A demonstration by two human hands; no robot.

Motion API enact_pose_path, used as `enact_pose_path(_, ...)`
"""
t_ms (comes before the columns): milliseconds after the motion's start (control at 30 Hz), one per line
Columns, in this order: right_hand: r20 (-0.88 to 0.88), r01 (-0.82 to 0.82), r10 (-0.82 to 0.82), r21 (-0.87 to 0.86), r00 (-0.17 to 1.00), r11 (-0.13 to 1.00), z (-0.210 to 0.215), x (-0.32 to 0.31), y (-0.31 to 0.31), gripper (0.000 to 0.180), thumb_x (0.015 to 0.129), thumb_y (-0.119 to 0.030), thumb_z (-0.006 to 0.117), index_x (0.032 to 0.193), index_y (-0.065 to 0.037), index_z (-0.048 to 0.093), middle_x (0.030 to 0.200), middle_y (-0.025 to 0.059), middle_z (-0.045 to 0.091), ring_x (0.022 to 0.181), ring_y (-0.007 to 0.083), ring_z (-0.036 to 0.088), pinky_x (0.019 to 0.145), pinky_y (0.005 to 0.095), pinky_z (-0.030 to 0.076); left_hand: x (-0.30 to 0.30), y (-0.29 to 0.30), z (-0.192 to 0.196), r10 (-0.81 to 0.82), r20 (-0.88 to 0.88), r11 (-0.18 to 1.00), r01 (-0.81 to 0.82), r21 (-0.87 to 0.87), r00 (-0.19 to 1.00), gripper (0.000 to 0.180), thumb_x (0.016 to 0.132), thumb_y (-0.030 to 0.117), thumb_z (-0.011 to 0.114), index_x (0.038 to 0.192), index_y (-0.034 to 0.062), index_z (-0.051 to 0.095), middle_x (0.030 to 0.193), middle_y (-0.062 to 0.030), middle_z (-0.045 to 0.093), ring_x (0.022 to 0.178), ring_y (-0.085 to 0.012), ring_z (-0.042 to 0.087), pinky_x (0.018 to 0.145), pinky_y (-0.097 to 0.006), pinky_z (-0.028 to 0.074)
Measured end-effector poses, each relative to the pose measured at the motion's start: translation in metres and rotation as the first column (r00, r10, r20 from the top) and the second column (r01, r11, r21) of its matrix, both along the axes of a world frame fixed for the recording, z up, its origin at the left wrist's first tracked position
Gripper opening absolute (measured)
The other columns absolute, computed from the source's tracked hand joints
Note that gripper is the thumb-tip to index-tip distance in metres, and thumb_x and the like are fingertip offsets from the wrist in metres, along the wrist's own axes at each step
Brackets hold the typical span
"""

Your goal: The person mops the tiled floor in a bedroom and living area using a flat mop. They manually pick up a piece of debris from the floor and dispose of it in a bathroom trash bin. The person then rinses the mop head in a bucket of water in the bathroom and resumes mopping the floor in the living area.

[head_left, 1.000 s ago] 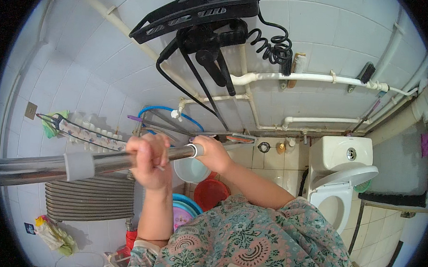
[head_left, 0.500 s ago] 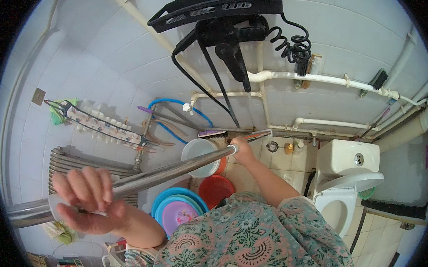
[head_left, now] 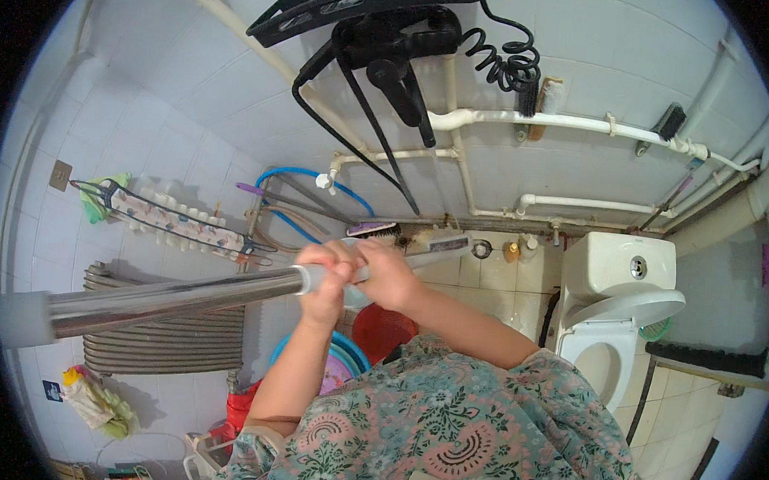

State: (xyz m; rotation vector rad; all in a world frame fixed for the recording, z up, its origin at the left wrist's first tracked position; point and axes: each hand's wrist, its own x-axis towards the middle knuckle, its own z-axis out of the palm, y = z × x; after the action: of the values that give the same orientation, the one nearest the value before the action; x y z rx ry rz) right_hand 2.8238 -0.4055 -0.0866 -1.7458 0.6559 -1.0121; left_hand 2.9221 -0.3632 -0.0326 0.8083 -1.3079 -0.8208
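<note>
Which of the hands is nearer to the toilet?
Right. The right hand holds the metal pole to the left of the toilet; the left hand holds it just beyond, farther left in the head view.

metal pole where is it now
Head view, left side: the metal pole runs in front of the ribbed panel to the left hand and right hand.

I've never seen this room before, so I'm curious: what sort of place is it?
Most likely a bathroom: it has a white toilet, white pipes along a tiled wall, and a red basin.
</note>
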Motion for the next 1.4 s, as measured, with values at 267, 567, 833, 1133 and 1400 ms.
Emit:
enact_pose_path(267, 0.005, 0.013, -0.013, -0.023, 1.000, 1.000, -0.032, 0.001, 0.002, 0.029, 0.071, -0.017, 0.062, 0.096, -0.004, 0.057, 0.091, 0.0186, 0.059, 0.086, 0.0370, 0.056, 0.076, 0.0444, 0.044, -0.010, -0.004, -0.008, -0.008, -0.133, 0.994, 0.022, 0.108, 0.991, 0.018, 0.073, 0.002, 0.057, 0.072, 0.0076, 0.040, 0.061, -0.0054, 0.045, 0.053, -0.0142, 0.042, 0.077, -0.035, 0.040)
enact_pose_path(567, 0.046, 0.022, -0.026, 0.102, 0.999, 0.995, -0.039, 0.007, 0.014, 0.027, 0.074, -0.017, 0.058, 0.098, -0.003, 0.056, 0.091, 0.0179, 0.061, 0.085, 0.0371, 0.058, 0.074, 0.0439, 0.046, -0.011, 0.003, -0.009, 0.030, -0.027, 0.988, -0.026, 0.153, 0.999, 0.019, 0.073, 0.009, 0.057, 0.070, 0.0089, 0.038, 0.055, -0.0032, 0.041, 0.048, -0.0134, 0.039, 0.074, -0.035, 0.038)
enact_pose_path(833, 0.055, 0.155, -0.150, -0.090, 0.987, 0.984, -0.025, 0.000, 0.019, 0.023, 0.070, -0.015, 0.061, 0.090, -0.004, 0.056, 0.089, 0.0171, 0.058, 0.086, 0.0362, 0.055, 0.075, 0.0427, 0.043, -0.003, 0.006, 0.004, -0.061, 0.124, 0.997, 0.054, 0.064, 0.990, 0.021, 0.074, 0.011, 0.061, 0.071, 0.0089, 0.040, 0.057, -0.0044, 0.045, 0.052, -0.0143, 0.043, 0.074, -0.037, 0.039)
enact_pose_path(1133, 0.119, 0.104, -0.114, 0.087, 0.986, 0.991, -0.172, 0.006, -0.003, 0.022, 0.067, -0.013, 0.065, 0.082, 0.000, 0.056, 0.083, 0.0170, 0.059, 0.081, 0.0353, 0.057, 0.068, 0.0404, 0.044, 0.008, 0.012, -0.063, -0.114, 0.143, 0.916, 0.048, 0.398, 0.983, 0.014, 0.078, -0.002, 0.058, 0.075, 0.0053, 0.046, 0.077, -0.0055, 0.053, 0.073, -0.0133, 0.050, 0.069, -0.028, 0.043)
enact_pose_path(1400, -0.022, 0.115, -0.113, 0.086, 0.993, 0.990, -0.192, 0.000, -0.017, 0.024, 0.067, -0.013, 0.067, 0.087, -0.003, 0.059, 0.087, 0.0164, 0.060, 0.083, 0.0339, 0.057, 0.072, 0.0386, 0.045, -0.001, 0.008, -0.006, -0.053, -0.137, 0.985, 0.074, 0.156, 0.989, 0.019, 0.071, 0.001, 0.060, 0.072, 0.0072, 0.042, 0.062, -0.0053, 0.045, 0.057, -0.0156, 0.042, 0.057, -0.031, 0.037)
